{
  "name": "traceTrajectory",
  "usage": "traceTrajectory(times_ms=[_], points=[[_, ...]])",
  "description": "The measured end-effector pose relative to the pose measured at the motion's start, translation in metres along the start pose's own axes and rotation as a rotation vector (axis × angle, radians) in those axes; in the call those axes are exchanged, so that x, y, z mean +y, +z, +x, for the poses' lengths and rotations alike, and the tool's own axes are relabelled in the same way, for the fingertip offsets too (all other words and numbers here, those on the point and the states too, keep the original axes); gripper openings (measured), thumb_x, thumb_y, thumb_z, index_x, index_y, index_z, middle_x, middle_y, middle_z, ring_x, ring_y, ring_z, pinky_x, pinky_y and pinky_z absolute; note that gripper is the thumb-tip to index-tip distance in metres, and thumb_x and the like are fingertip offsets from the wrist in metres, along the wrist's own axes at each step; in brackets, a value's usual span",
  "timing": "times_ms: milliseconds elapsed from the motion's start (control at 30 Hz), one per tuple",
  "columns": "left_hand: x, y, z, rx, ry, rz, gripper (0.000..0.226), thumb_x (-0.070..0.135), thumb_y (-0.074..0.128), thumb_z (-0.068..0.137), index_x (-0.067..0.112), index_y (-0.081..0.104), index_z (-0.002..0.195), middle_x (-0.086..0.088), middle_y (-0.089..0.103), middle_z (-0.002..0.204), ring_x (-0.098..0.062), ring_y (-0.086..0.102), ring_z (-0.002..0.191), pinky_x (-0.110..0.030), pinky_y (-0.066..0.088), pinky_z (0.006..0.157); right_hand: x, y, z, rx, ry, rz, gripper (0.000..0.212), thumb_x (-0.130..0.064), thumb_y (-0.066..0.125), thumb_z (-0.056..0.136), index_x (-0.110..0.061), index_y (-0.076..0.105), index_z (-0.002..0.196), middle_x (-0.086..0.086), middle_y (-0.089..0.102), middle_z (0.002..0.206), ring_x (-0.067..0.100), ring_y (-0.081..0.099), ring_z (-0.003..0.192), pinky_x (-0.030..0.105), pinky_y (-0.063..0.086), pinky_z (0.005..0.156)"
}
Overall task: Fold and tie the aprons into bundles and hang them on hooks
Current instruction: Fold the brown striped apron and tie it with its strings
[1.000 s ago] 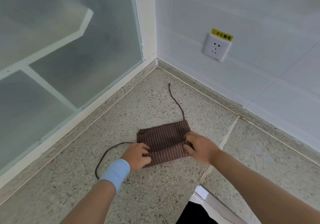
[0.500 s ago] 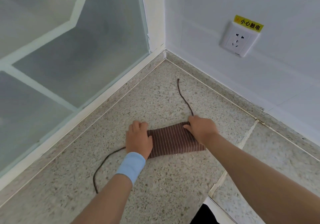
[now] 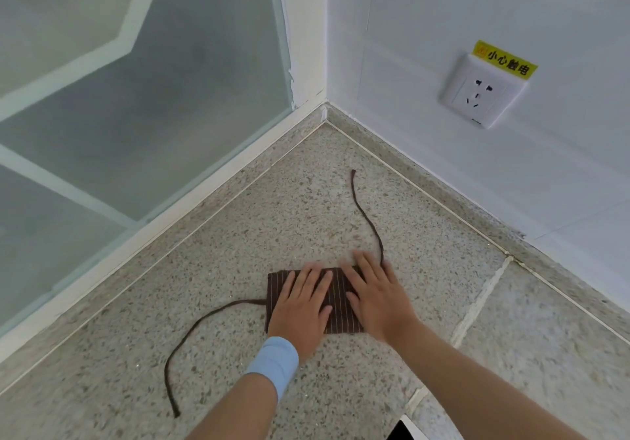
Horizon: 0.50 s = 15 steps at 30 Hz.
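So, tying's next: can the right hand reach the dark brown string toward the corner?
Probably yes: the right hand rests on the folded brown striped apron, the dark brown string starting beside its fingers, unobstructed.

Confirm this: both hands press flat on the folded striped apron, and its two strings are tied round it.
The tying is wrong. The head view shows the left hand and right hand flat on the apron, but the left string and the far string lie loose on the floor, untied.
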State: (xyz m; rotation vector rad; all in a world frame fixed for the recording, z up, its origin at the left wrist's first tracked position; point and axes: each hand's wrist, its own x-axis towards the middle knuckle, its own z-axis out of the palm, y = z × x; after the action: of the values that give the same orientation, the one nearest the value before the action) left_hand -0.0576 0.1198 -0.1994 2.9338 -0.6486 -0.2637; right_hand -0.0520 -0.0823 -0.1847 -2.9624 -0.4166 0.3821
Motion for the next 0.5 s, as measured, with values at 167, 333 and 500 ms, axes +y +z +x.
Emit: traceTrajectory(times_ms=[167, 333, 500], points=[[-0.023, 0.002, -0.014, -0.015, -0.080, 0.042, 0.060, 0.045, 0.025, 0.100, 0.028, 0.016, 0.157, -0.003, 0.006, 0.165, -0.023, 0.002, 0.153, -0.057, 0.008, 0.118, 0.015, 0.011, -0.012, -0.005, 0.033, -0.058, 0.062, -0.046, 0.014, 0.103, -0.022, 0.009, 0.160, 0.007, 0.004, 0.167, 0.026, 0.000, 0.154, 0.050, 0.006, 0.119], [-0.037, 0.000, -0.016, -0.057, -0.050, 0.053, 0.060, 0.044, 0.019, 0.101, 0.030, 0.007, 0.157, -0.003, 0.000, 0.166, -0.023, -0.009, 0.152, -0.050, -0.002, 0.118, 0.011, 0.010, -0.012, 0.017, 0.037, -0.106, 0.064, -0.045, 0.018, 0.101, -0.017, 0.016, 0.159, 0.012, 0.012, 0.165, 0.030, 0.008, 0.153, 0.050, 0.009, 0.119], [-0.005, -0.019, -0.012, 0.046, -0.039, 0.063, 0.061, 0.019, 0.049, 0.086, 0.018, 0.041, 0.146, -0.011, 0.037, 0.154, -0.035, 0.034, 0.142, -0.052, 0.032, 0.111, -0.015, -0.003, -0.012, 0.020, 0.088, -0.183, 0.069, -0.030, 0.028, 0.098, -0.002, 0.003, 0.156, 0.026, -0.008, 0.163, 0.042, -0.008, 0.151, 0.057, 0.008, 0.122]])
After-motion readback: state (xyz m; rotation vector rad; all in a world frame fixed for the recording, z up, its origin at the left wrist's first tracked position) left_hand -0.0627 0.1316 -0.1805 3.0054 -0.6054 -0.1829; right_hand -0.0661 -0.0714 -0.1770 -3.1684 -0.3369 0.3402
